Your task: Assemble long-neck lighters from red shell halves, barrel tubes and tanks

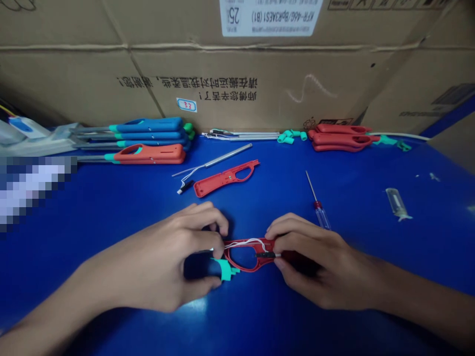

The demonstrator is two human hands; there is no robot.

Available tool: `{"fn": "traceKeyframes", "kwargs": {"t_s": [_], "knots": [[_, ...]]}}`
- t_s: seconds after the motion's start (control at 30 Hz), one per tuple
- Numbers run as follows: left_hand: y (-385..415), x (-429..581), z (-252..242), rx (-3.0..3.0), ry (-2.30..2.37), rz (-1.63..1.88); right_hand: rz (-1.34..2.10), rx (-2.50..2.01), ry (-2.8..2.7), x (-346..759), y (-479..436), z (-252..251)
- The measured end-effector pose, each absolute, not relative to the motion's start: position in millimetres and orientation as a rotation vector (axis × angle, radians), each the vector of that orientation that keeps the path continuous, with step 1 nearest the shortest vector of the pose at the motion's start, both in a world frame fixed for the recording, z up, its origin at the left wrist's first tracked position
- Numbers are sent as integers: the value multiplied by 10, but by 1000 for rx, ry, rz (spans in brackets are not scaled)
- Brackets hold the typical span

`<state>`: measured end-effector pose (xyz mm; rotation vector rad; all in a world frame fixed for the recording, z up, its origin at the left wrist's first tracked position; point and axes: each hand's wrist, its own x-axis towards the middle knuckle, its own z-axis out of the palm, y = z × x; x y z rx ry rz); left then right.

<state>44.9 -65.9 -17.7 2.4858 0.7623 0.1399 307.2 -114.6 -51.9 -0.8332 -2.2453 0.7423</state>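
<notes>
Blue worktop point(111, 207) fills the head view, and both forearms come in from the bottom corners and meet near its middle. The left hand point(174, 262) lies palm down, wrist low, its fingers curled over and its thumb tucked beneath. It is clamped on the left end of a red handle shell point(247, 257), where a teal collar point(226, 269) sticks out just below the fingertips. The right hand point(311, 262) mirrors it, knuckles up, with thumb and forefinger pinched on the shell's right end beside a small dark part. The shell rests low over the worktop between the two hands, its open loop showing, and white wires point(247, 242) run along its upper edge.

Beyond the right hand lies a screwdriver point(318, 205) with a clear handle, close to the knuckles but apart from them. Farther back sits a second red shell half point(226, 179), with a metal tube point(228, 155) just behind it. Blue lighters point(148, 131) are stacked at the back left, and an orange lighter point(148, 154) lies in front of them. A stack of red shells point(339, 137) lies at the back right, next to teal caps point(291, 136). A cardboard box point(237, 84) stands as a wall behind everything.
</notes>
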Motion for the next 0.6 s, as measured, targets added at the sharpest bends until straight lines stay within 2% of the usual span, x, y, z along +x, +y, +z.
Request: {"fn": "traceKeyframes", "kwargs": {"t_s": [0.2,0.6], "knots": [[-650,452,-154,2436,713,171,752,-842,-2239,3068,-1149,-533],[-633,512,-274,2392,764,524,774,-858,-2257,3072,-1159,-511]]}}
